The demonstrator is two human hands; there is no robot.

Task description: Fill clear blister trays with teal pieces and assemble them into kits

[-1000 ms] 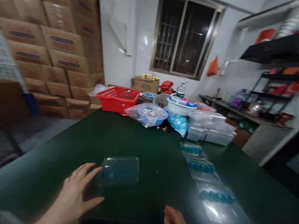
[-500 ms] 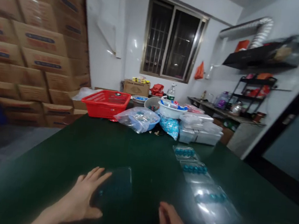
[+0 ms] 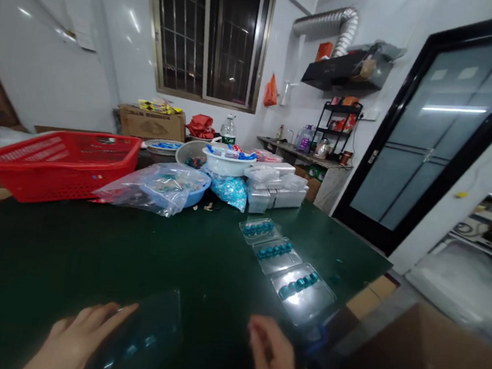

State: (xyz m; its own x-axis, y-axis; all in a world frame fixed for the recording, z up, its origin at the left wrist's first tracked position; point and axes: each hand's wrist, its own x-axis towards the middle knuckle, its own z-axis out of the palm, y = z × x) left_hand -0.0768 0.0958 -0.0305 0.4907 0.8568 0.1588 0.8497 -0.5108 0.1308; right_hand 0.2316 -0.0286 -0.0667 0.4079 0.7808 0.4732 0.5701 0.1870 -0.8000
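Near the lower left, my left hand [image 3: 82, 332] lies with fingers stretched out at the left edge of a clear plastic tray [image 3: 164, 317]. Its thumb is hidden, and a few bluish glints show in the tray. To the right, my right hand [image 3: 273, 359] hovers over the green table [image 3: 202, 256], fingers curled and tips close to the thumb. Whether something small sits between them is hidden. Beyond it, three clear trays stand in a slanting row: a near one [image 3: 304, 298], a middle one [image 3: 275, 259] and a far one [image 3: 261, 230], each holding a line of teal wrapped pieces.
At the table's back stand a red basket [image 3: 78, 174], a blue basin [image 3: 195, 196] with a plastic bag, a white basin [image 3: 228, 165], a bag of blue pieces [image 3: 230, 190] and stacked clear boxes [image 3: 278, 197]. A cardboard box [image 3: 422, 352] is at the lower right.
The view has swung to the right, bringing the door and right-hand shelves into sight. My left hand and the clear tray appear lower and further left; my right hand stays curled.
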